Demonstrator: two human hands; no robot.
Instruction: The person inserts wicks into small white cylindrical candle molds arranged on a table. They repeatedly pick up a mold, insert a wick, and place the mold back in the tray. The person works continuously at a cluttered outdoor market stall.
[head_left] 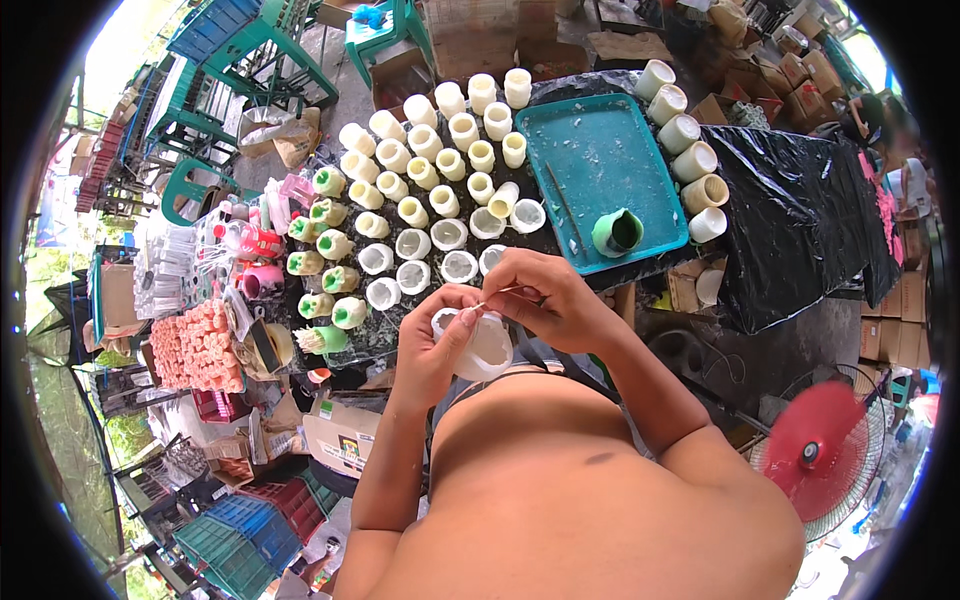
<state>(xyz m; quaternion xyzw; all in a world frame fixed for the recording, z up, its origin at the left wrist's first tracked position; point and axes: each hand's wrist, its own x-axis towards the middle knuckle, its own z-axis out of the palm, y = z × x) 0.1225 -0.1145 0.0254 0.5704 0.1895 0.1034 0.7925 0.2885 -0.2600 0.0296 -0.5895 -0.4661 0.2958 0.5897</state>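
My left hand [432,340] is closed on the side of a whitish, translucent cup-shaped shell [488,352], held in front of my belly with its uneven rim upward. My right hand [555,298] pinches a thin pale strand [483,303] just above that rim, close to my left fingertips. Whether the strand is fixed to the shell cannot be made out. Just beyond my hands on the table stand several similar white hollow cups [460,266]. Behind these are rows of cream cylindrical candles [423,140], with green-and-cream pieces [334,243] at their left.
A green tray [640,150] bearing a green pouring cup [610,232] lies to the right, beside a line of cream cylinders [694,161]. Black plastic [780,215] covers the table's right part. Stacked pink pieces [195,347] sit at left. A red-bladed fan [815,445] stands at lower right.
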